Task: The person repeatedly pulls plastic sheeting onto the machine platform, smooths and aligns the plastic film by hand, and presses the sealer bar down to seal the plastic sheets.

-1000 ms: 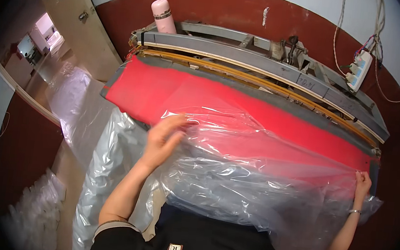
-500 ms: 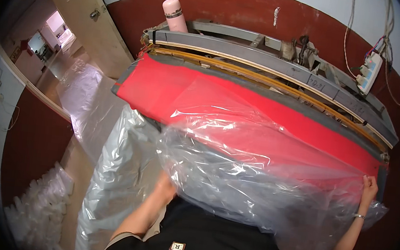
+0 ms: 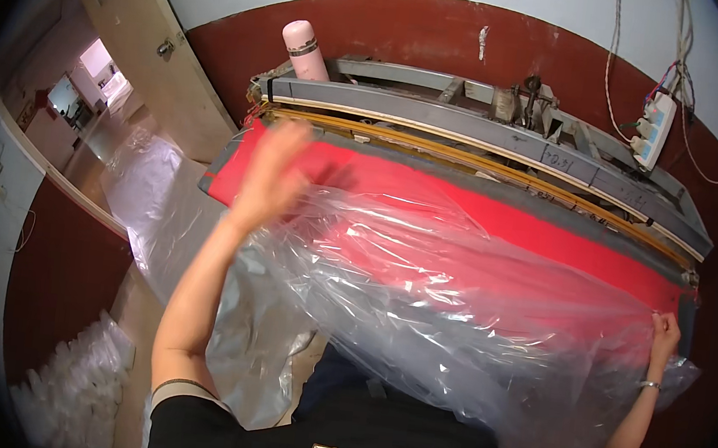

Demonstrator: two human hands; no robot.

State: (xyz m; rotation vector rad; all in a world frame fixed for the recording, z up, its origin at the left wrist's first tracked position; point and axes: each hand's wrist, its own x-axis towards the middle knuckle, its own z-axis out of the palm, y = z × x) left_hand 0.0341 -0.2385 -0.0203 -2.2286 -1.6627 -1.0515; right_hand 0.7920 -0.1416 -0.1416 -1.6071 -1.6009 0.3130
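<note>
Clear plastic film (image 3: 421,300) lies in wrinkled folds over the near part of a long red work surface (image 3: 542,234) and hangs down its front toward my body. At the far right end, my right hand (image 3: 665,331) is closed, pinching the edge of the film. My left hand (image 3: 275,171) is raised above the left part of the red surface, just beyond the film's left end, and casts a shadow there. Motion smears its fingers, so their closing cannot be made out.
Behind the red surface runs a grey metal frame (image 3: 406,111) with a yellow strip (image 3: 437,149). A pink flask (image 3: 305,50) stands at its left end. A power strip (image 3: 654,133) hangs on the wall at right. Bundled plastic (image 3: 75,387) lies on the floor by an open door (image 3: 162,55).
My left hand has swung up and away from my body, from the film's near side to above the red surface. The film's left part has shifted. My right hand keeps its pinch.
</note>
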